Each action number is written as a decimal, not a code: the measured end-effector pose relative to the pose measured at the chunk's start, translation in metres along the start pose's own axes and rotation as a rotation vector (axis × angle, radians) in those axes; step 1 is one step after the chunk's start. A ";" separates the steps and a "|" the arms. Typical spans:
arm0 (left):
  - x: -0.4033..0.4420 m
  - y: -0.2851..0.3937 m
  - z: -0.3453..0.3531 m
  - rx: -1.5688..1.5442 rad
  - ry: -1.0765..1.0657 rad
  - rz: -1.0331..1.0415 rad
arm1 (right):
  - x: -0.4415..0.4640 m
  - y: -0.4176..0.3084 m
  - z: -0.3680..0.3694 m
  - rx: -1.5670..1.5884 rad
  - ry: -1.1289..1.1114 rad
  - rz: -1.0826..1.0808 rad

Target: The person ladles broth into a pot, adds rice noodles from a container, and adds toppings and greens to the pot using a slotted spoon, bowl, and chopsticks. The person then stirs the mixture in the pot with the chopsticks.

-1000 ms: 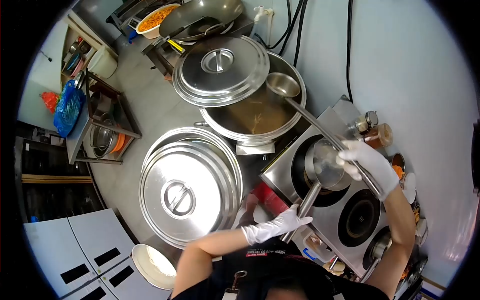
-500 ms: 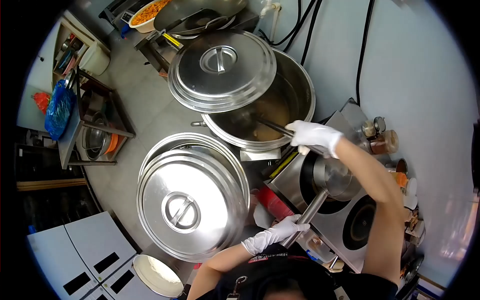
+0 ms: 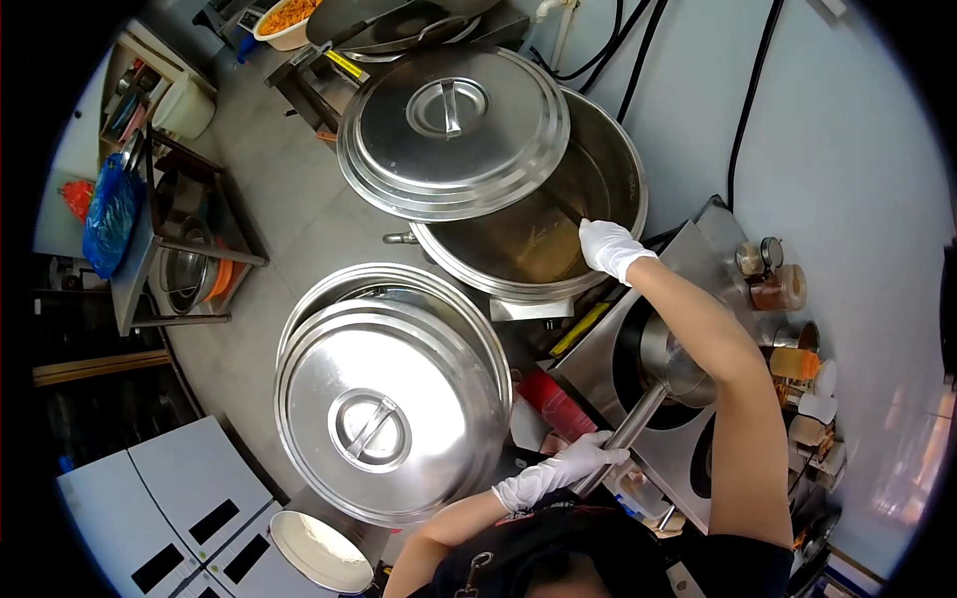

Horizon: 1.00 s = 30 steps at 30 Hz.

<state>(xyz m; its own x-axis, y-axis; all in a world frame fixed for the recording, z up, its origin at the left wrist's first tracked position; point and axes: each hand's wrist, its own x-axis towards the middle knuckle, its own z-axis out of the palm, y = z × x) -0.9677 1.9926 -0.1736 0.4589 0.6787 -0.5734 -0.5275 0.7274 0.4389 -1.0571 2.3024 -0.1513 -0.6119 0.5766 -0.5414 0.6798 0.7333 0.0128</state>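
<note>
My right hand (image 3: 610,249), in a white glove, is closed around the dark handle of a ladle (image 3: 568,208) that reaches into a large steel stockpot (image 3: 638,189). The ladle's bowl is hidden in the brownish broth (image 3: 548,249) or beneath the lid. A round steel lid (image 3: 399,149) covers the pot's far left part. My left hand (image 3: 573,460), also gloved, grips the thick metal handle of a saucepan (image 3: 638,419). The saucepan's body stands on the cooktop, partly hidden under my right forearm.
A second big pot (image 3: 299,309) with a lid (image 3: 319,399) stands at front left. Spice jars (image 3: 780,287) line the wall beside the cooktop (image 3: 588,374). Further off are a wok (image 3: 389,30), a steel rack (image 3: 189,244) and a cream-coloured tub (image 3: 289,528).
My right hand has moved slightly up and left over the pot, pushing the ladle farther in. The view has shifted a little. My left hand keeps its hold on the saucepan handle.
</note>
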 end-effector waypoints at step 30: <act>-0.004 0.014 -0.004 0.068 -0.019 -0.108 | 0.018 0.002 -0.007 0.468 -0.213 0.233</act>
<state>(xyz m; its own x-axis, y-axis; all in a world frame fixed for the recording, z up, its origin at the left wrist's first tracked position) -0.9795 1.9997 -0.1677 0.5243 0.5971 -0.6071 -0.4248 0.8013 0.4212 -1.0697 2.3170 -0.1555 -0.3621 0.5827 -0.7276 0.9236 0.3296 -0.1956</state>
